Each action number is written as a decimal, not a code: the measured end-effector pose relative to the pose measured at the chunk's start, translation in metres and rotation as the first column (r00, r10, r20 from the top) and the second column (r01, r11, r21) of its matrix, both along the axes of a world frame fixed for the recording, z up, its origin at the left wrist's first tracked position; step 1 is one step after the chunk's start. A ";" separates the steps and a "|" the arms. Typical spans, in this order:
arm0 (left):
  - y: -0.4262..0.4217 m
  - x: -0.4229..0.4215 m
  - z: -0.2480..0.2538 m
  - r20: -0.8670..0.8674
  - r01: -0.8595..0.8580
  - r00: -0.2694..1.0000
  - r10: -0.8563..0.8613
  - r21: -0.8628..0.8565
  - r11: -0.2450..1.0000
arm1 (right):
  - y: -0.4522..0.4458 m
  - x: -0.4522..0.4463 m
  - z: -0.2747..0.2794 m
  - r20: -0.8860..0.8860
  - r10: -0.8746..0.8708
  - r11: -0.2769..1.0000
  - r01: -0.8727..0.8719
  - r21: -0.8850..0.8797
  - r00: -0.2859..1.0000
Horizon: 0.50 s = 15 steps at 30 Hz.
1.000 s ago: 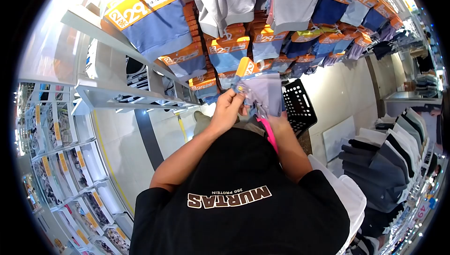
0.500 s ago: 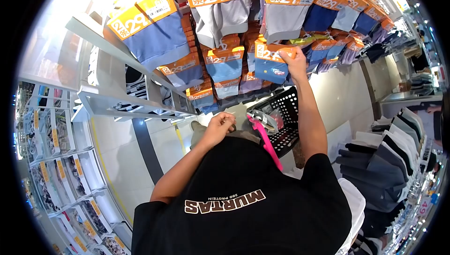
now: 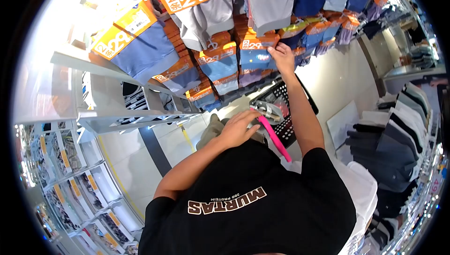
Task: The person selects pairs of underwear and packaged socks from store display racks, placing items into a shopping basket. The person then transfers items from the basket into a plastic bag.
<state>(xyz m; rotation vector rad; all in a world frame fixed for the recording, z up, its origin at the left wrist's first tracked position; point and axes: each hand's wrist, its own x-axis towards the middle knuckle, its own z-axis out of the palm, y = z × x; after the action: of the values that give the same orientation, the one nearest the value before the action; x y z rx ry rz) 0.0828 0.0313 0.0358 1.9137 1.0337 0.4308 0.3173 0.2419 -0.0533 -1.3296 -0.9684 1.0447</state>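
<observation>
A pack of blue underwear (image 3: 255, 59) with an orange card hangs in the middle of the display rack. At its right edge is my right hand (image 3: 282, 59), fingertips touching the card's side and fingers slightly apart. My left hand (image 3: 240, 127) is low in front of my body, its fingers stretched out and nothing visible in them. Just right of that hand is the pink handle (image 3: 275, 140) of a black perforated shopping basket (image 3: 290, 131). Clear-wrapped items (image 3: 271, 109) lie inside the basket.
Other orange-carded packs (image 3: 192, 2) hang in rows ahead. White shelving (image 3: 117, 114) stands to the left, with bins of small goods (image 3: 70, 194) further down. Dark and white garments (image 3: 382, 147) hang at the right. Pale tiled floor (image 3: 337, 81) shows between them.
The blue pack has moved back toward the rack, and my right hand's grip on its card has loosened. My left hand has unfolded from a curl and shifted right toward the pink handle.
</observation>
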 end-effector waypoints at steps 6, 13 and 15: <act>0.010 0.021 -0.029 -0.087 0.266 0.961 -0.263 0.029 0.963 | -0.129 0.027 0.004 0.136 -0.158 0.971 0.179 -0.160 0.978; 0.030 0.050 -0.082 -0.250 0.499 0.863 -0.439 0.295 0.814 | -0.302 0.005 -0.007 0.249 0.015 0.935 0.075 -0.348 0.968; 0.032 0.059 -0.110 -0.191 0.511 0.859 -0.475 0.378 0.772 | -0.315 -0.019 0.026 0.582 0.231 0.858 0.119 -0.500 0.779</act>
<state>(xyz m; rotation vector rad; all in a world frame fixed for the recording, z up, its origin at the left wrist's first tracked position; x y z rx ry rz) 0.1419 0.0632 -0.0744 2.5109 0.4598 0.2754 0.2983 -0.0733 -0.0270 -2.2083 -1.2732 0.9490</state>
